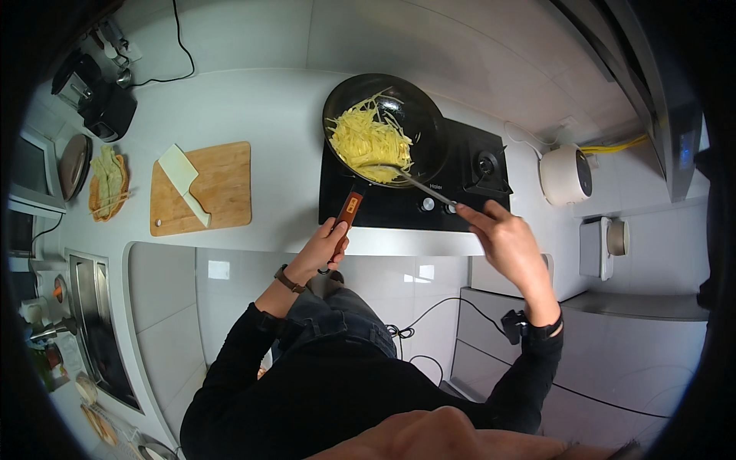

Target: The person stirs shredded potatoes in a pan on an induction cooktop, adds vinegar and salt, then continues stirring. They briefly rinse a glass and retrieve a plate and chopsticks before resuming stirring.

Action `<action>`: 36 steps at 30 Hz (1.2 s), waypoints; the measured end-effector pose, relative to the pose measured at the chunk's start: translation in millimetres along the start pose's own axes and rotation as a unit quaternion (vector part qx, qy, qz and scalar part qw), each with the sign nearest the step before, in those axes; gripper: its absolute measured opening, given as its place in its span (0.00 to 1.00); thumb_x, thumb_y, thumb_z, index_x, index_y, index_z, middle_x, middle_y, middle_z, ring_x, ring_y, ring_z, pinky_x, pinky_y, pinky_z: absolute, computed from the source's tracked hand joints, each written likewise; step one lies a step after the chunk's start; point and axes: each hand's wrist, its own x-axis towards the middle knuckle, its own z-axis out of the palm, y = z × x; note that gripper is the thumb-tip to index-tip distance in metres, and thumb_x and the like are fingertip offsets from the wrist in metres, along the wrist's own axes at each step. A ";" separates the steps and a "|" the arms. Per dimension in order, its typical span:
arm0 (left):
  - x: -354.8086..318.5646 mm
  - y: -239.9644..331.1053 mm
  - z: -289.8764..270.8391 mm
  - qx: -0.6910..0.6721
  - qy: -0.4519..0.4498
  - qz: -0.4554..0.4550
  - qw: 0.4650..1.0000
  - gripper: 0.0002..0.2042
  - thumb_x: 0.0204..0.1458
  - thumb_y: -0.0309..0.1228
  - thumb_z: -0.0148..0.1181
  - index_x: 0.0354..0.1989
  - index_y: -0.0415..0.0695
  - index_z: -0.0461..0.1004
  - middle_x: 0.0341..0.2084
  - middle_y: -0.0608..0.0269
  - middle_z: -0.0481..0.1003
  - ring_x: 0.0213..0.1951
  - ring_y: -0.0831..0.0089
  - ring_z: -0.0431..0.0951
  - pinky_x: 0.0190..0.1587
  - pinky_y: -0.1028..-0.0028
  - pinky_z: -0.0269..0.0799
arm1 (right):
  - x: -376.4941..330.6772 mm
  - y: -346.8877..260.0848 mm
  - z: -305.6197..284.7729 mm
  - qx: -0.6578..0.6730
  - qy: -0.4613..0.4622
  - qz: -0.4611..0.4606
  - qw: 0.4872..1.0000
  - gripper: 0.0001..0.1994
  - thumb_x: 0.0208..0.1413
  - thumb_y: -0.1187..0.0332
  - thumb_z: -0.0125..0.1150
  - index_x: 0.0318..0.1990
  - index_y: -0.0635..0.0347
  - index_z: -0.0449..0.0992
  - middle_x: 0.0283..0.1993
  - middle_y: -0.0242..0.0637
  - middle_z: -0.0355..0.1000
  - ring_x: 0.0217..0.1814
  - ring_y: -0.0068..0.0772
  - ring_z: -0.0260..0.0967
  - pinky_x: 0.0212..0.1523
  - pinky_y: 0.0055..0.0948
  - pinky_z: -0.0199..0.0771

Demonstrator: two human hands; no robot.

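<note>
A dark wok (423,115) rests on the left side of the black gas stove (399,211). Pale yellow shreds, which look like potato, (368,138) are heaped in its left half. My left hand (326,244) is wrapped round the brown wok handle (349,208) at the counter's front edge. From the right, my right hand (502,236) grips a long metal spatula (426,189), whose shaft reaches over the wok's rim. Its head lies at the near edge of the shreds and is partly hidden by them.
A white-bladed cleaver (180,172) lies on a wooden cutting board (226,184) to the left. Beyond stand a basket of greens (109,184) and a black blender (107,103). A second burner (485,165) and a white rice cooker (563,175) are on the right.
</note>
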 end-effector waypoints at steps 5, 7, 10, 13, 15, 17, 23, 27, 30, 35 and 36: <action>0.8 -0.4 -0.3 0.008 0.001 0.008 1.000 0.13 0.75 0.43 0.44 0.44 0.47 0.64 0.24 0.70 0.67 0.17 0.84 0.64 0.15 0.79 0.59 | 53.6 3.9 60.5 -0.039 0.057 0.034 0.997 0.21 0.59 0.75 0.65 0.60 0.48 0.80 0.37 0.43 0.71 0.31 0.53 0.76 0.33 0.45 0.79; 1.2 -0.4 -0.7 0.005 -0.007 0.007 1.000 0.13 0.75 0.44 0.44 0.43 0.47 0.64 0.24 0.70 0.67 0.17 0.83 0.64 0.15 0.79 0.59 | 62.6 19.1 70.2 -0.037 0.075 0.073 0.994 0.21 0.59 0.75 0.64 0.60 0.48 0.80 0.37 0.44 0.72 0.34 0.55 0.77 0.35 0.47 0.79; 3.1 -1.0 -2.7 0.008 -0.010 0.009 1.000 0.13 0.75 0.44 0.44 0.43 0.47 0.63 0.24 0.70 0.67 0.17 0.83 0.64 0.15 0.79 0.59 | 57.3 47.0 69.3 0.014 0.145 0.119 0.982 0.19 0.59 0.76 0.63 0.58 0.50 0.82 0.39 0.45 0.76 0.38 0.56 0.77 0.40 0.48 0.80; 4.2 -4.4 -3.5 0.016 -0.004 0.005 1.000 0.14 0.75 0.44 0.44 0.49 0.45 0.66 0.25 0.70 0.68 0.18 0.83 0.64 0.15 0.79 0.59 | 71.2 67.6 77.1 0.021 0.170 0.145 0.975 0.18 0.62 0.73 0.62 0.59 0.52 0.82 0.41 0.48 0.77 0.41 0.59 0.78 0.41 0.51 0.81; 5.4 -5.9 -3.7 0.020 -0.002 0.005 1.000 0.15 0.75 0.44 0.43 0.53 0.45 0.67 0.25 0.70 0.68 0.18 0.83 0.64 0.15 0.79 0.58 | 96.3 69.3 97.2 0.034 0.178 0.171 0.969 0.17 0.63 0.72 0.62 0.59 0.53 0.81 0.43 0.50 0.78 0.42 0.60 0.78 0.43 0.50 0.80; 6.1 -6.3 -5.0 0.021 -0.005 0.002 1.000 0.15 0.75 0.44 0.43 0.53 0.45 0.66 0.25 0.70 0.68 0.18 0.83 0.64 0.15 0.79 0.59 | 119.7 65.7 116.0 0.083 0.173 0.143 0.971 0.18 0.63 0.72 0.61 0.60 0.57 0.79 0.45 0.52 0.77 0.45 0.61 0.77 0.47 0.49 0.79; 4.8 -5.7 -4.9 0.006 -0.008 0.001 1.000 0.15 0.75 0.44 0.44 0.53 0.45 0.66 0.26 0.69 0.68 0.17 0.83 0.64 0.15 0.80 0.59 | 93.0 55.7 94.2 0.034 0.048 -0.065 0.996 0.22 0.62 0.76 0.59 0.64 0.52 0.77 0.43 0.47 0.72 0.38 0.56 0.76 0.39 0.47 0.79; 3.7 -4.3 -3.6 0.004 -0.009 0.000 1.000 0.14 0.75 0.44 0.44 0.50 0.45 0.65 0.25 0.69 0.68 0.17 0.83 0.64 0.15 0.79 0.59 | 46.6 42.7 25.1 -0.104 0.028 -0.090 0.990 0.23 0.60 0.76 0.62 0.63 0.47 0.79 0.42 0.42 0.71 0.32 0.48 0.77 0.34 0.42 0.79; 4.0 -3.2 -3.4 0.010 -0.012 0.002 1.000 0.13 0.75 0.43 0.43 0.44 0.47 0.63 0.24 0.70 0.67 0.17 0.83 0.65 0.14 0.79 0.59 | 11.6 24.1 -26.7 -0.135 -0.016 -0.028 0.990 0.25 0.57 0.78 0.62 0.62 0.46 0.80 0.41 0.39 0.71 0.31 0.46 0.77 0.32 0.40 0.79; 3.9 -3.9 -3.0 0.018 -0.006 0.010 1.000 0.13 0.75 0.43 0.44 0.43 0.47 0.63 0.24 0.70 0.67 0.16 0.84 0.64 0.14 0.80 0.58 | 2.1 3.6 -25.2 -0.079 -0.040 0.031 0.996 0.21 0.57 0.75 0.66 0.59 0.46 0.82 0.38 0.41 0.71 0.32 0.50 0.76 0.35 0.44 0.79; 3.9 -4.2 -2.7 0.013 -0.007 0.009 1.000 0.13 0.75 0.43 0.44 0.43 0.47 0.63 0.24 0.70 0.67 0.16 0.84 0.64 0.14 0.80 0.58 | 13.1 3.8 -6.3 -0.083 -0.024 0.029 0.996 0.21 0.58 0.74 0.65 0.59 0.46 0.82 0.38 0.42 0.71 0.32 0.51 0.77 0.35 0.45 0.79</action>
